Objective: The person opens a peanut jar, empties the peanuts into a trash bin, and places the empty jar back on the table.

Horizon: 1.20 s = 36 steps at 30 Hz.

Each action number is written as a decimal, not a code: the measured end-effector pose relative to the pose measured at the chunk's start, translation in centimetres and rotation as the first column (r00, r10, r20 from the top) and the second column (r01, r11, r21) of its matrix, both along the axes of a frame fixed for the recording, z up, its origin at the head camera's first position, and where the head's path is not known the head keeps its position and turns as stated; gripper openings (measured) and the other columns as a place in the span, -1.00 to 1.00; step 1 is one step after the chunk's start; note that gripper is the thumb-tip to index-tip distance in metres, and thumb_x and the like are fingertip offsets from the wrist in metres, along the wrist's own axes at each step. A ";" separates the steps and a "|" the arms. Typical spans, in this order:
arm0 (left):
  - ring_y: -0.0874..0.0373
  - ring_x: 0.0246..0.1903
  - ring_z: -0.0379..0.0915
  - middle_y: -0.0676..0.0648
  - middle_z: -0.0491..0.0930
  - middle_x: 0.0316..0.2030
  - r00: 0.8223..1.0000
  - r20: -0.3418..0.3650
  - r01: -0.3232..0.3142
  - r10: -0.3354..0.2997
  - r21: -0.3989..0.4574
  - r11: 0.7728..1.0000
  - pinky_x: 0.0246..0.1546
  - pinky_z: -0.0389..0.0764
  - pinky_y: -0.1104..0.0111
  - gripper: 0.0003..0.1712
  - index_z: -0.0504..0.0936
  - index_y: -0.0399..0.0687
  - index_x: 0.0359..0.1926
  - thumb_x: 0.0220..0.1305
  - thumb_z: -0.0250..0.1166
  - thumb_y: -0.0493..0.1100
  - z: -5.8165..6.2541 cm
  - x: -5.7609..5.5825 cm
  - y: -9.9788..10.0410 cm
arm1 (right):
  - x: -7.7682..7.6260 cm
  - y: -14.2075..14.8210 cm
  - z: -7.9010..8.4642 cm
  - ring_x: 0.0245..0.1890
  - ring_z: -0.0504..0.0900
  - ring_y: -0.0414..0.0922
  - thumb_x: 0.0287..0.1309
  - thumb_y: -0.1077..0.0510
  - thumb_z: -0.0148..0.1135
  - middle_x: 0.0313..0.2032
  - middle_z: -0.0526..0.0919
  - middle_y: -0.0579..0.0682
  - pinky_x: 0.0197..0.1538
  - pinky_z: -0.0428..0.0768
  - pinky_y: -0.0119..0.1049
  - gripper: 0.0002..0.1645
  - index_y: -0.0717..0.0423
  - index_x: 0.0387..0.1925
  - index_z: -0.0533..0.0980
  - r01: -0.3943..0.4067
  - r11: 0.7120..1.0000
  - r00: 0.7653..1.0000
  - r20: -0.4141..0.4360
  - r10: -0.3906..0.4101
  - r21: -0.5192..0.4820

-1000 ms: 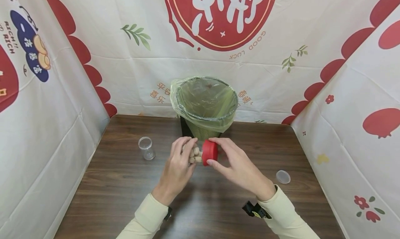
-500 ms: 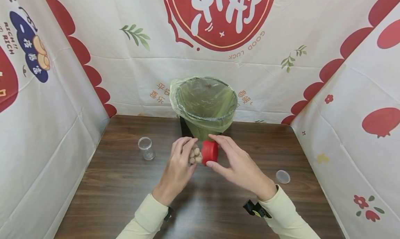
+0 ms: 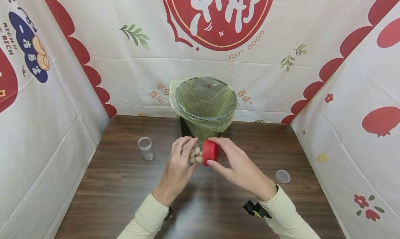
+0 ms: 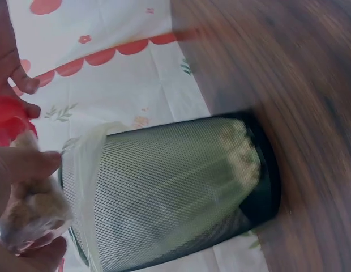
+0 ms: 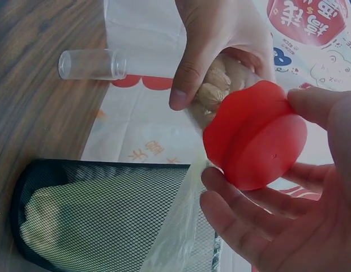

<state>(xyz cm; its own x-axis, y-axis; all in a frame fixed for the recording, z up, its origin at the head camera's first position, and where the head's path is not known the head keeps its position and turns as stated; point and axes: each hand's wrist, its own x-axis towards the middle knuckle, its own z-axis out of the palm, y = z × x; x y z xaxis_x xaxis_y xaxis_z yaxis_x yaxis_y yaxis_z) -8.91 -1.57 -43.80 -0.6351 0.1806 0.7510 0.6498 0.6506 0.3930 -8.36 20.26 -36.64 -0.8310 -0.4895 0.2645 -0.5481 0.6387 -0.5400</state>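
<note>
My left hand (image 3: pixel 178 164) grips a clear jar (image 3: pixel 195 155) tilted onto its side, its mouth end facing right. Beige nuts (image 5: pixel 214 90) that look like peanuts in their shells show through the wall. A red scalloped lid (image 3: pixel 210 152) sits at the jar's mouth. Thumb and fingers of my right hand (image 3: pixel 235 164) hold the lid by its rim from the right. In the right wrist view the lid (image 5: pixel 257 136) hides part of the jar; in the left wrist view the left fingers (image 4: pixel 28 164) wrap the jar at the frame's left edge.
Just behind the hands stands a mesh bin (image 4: pixel 158 192) lined with a thin yellow-green bag (image 3: pixel 204 100), beige pieces at its bottom. An uncovered clear jar (image 3: pixel 146 148) stands on the wooden table (image 3: pixel 118 197) at left. A clear round lid (image 3: pixel 283 176) lies at right.
My right fingers loosened slightly around the red lid half a second ago and now lie against its rim again. The lid has turned a little. My left hand and the jar stay in place.
</note>
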 end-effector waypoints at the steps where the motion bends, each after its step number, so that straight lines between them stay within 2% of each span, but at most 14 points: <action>1: -0.21 0.24 0.51 -0.26 0.58 0.16 1.000 0.023 0.006 -0.006 0.009 1.000 0.21 0.74 0.10 -0.12 0.58 -0.26 0.30 -0.13 0.66 -0.52 0.1 0.0 0.0 | 0.0 0.0 0.0 0.18 0.61 -0.23 0.34 -0.04 0.51 0.33 0.55 -0.15 0.21 0.73 -0.13 -0.19 -0.10 0.52 0.38 -0.006 1.000 1.000 -0.019 0.007 0.006; 4: -0.18 0.22 0.52 -0.22 0.59 0.15 0.996 0.085 0.021 -0.024 0.037 0.999 0.22 0.72 0.12 -0.12 0.59 -0.24 0.30 -0.15 0.64 -0.52 0.2 0.1 0.1 | 0.1 0.1 0.2 0.29 0.59 -0.18 0.31 -0.03 0.54 0.39 0.52 -0.13 0.26 0.73 -0.08 -0.19 -0.12 0.50 0.40 -0.022 1.000 0.997 -0.071 0.023 0.022; 7: -0.18 0.22 0.52 -0.21 0.59 0.15 0.994 0.107 0.024 -0.029 0.054 0.998 0.22 0.72 0.11 -0.12 0.59 -0.24 0.29 -0.16 0.63 -0.53 0.3 0.1 0.1 | 0.1 0.1 0.2 0.31 0.59 -0.17 0.29 -0.04 0.55 0.40 0.52 -0.13 0.25 0.74 -0.06 -0.19 -0.14 0.49 0.41 -0.023 0.999 0.995 -0.094 0.027 0.035; 10: -0.19 0.23 0.52 -0.22 0.58 0.16 0.996 0.087 0.020 -0.025 0.058 0.998 0.24 0.71 0.09 -0.13 0.60 -0.24 0.29 -0.14 0.62 -0.53 0.2 0.1 0.2 | 0.1 0.1 0.3 0.29 0.60 -0.17 0.31 -0.07 0.53 0.41 0.51 -0.13 0.25 0.73 -0.07 -0.18 -0.12 0.51 0.40 -0.015 1.000 0.996 -0.090 0.017 0.027; 15: -0.20 0.25 0.51 -0.25 0.58 0.17 0.999 0.041 0.016 -0.018 0.057 0.998 0.28 0.69 0.06 -0.12 0.60 -0.24 0.30 -0.15 0.62 -0.56 0.2 0.1 0.2 | 0.1 0.1 0.3 0.17 0.63 -0.21 0.36 -0.08 0.48 0.39 0.53 -0.13 0.22 0.73 -0.12 -0.15 -0.03 0.55 0.36 0.007 1.000 0.999 -0.032 -0.007 -0.008; 21: -0.21 0.26 0.51 -0.27 0.59 0.17 1.000 0.000 0.012 -0.012 0.052 0.999 0.26 0.70 0.06 -0.13 0.60 -0.23 0.28 -0.15 0.61 -0.58 0.2 0.1 0.3 | 0.0 -0.1 0.3 -0.07 0.64 -0.27 0.36 -0.06 0.48 0.20 0.65 -0.13 0.04 0.73 -0.25 -0.23 0.03 0.49 0.44 0.021 1.000 1.000 -0.003 -0.021 -0.023; 25: -0.22 0.25 0.51 -0.27 0.59 0.17 1.000 0.000 0.014 -0.014 0.058 0.998 0.24 0.72 0.06 -0.13 0.60 -0.23 0.28 -0.15 0.63 -0.56 0.3 0.2 0.4 | 0.0 0.0 0.2 -0.10 0.64 -0.29 0.35 -0.04 0.50 0.15 0.66 -0.16 0.01 0.73 -0.28 -0.25 -0.01 0.47 0.46 0.020 0.999 1.000 -0.010 -0.020 -0.035; 27: -0.21 0.25 0.52 -0.27 0.59 0.16 1.000 0.015 0.018 -0.019 0.062 0.998 0.23 0.73 0.06 -0.14 0.60 -0.23 0.28 -0.14 0.64 -0.55 0.3 0.2 0.4 | 0.0 0.0 0.2 -0.05 0.64 -0.28 0.34 -0.03 0.50 0.17 0.65 -0.16 0.03 0.73 -0.26 -0.25 -0.02 0.47 0.46 0.013 0.999 1.000 -0.025 -0.013 -0.032; 33: -0.18 0.23 0.51 -0.22 0.59 0.17 0.992 0.119 0.032 -0.042 0.086 0.996 0.21 0.73 0.09 -0.13 0.61 -0.22 0.29 -0.14 0.61 -0.57 0.6 0.5 0.4 | 0.0 0.1 0.1 0.27 0.60 -0.18 0.27 0.00 0.56 0.34 0.58 -0.12 0.24 0.73 -0.10 -0.22 -0.07 0.46 0.46 -0.032 0.999 0.993 -0.115 0.033 0.011; 36: -0.17 0.23 0.51 -0.22 0.59 0.17 0.988 0.147 0.032 -0.046 0.096 0.995 0.22 0.72 0.09 -0.13 0.61 -0.22 0.30 -0.15 0.59 -0.59 0.6 0.5 0.3 | 0.0 0.1 0.1 0.32 0.58 -0.16 0.26 0.00 0.57 0.37 0.55 -0.13 0.24 0.74 -0.09 -0.21 -0.11 0.46 0.46 -0.042 0.999 0.990 -0.132 0.044 0.020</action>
